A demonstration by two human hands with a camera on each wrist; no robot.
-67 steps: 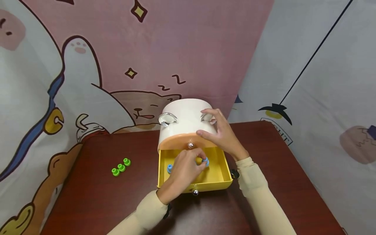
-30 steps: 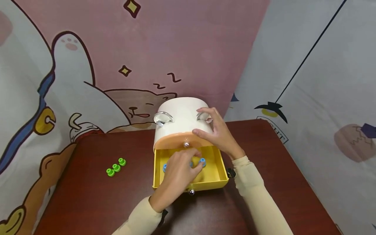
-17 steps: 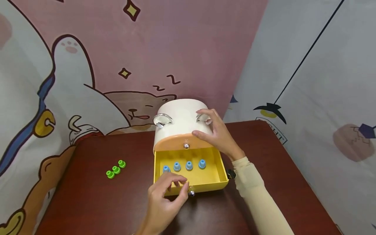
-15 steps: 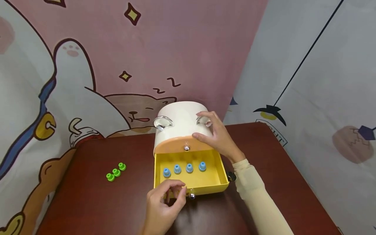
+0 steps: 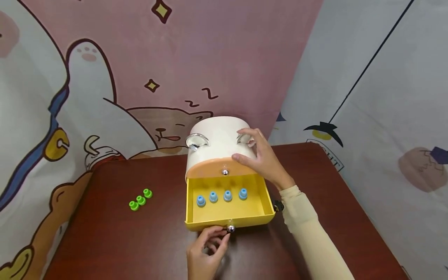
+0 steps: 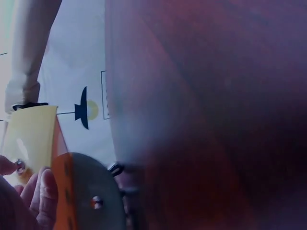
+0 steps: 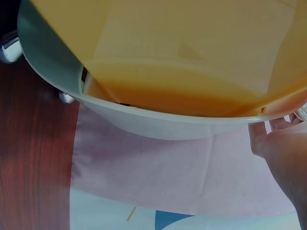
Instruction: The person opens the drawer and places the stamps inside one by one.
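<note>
A small white cabinet (image 5: pixel 218 134) with silver ring-like ears has an orange upper drawer front (image 5: pixel 206 168) and a yellow lower drawer (image 5: pixel 227 212) pulled out. Several small blue stepped plastic pegs (image 5: pixel 228 195) stand in a row inside the yellow drawer. At its front, my left hand (image 5: pixel 206 252) pinches the silver knob (image 5: pixel 231 228) with thumb and index finger; the left wrist view shows the knob (image 6: pixel 20 166) beside the fingers. My right hand (image 5: pixel 260 159) grips the cabinet's right side, thumb on the front upper edge and fingers over the right ear.
Three green stepped pegs (image 5: pixel 140 200) stand in a diagonal line on the dark red-brown table (image 5: pixel 157 241), left of the cabinet. A printed cartoon cloth (image 5: pixel 224 58) hangs behind the table, close to the cabinet's back.
My left hand has let go of the rightmost blue peg, drawn back out of the drawer toward me and come to its knob. My right hand stays on the cabinet.
</note>
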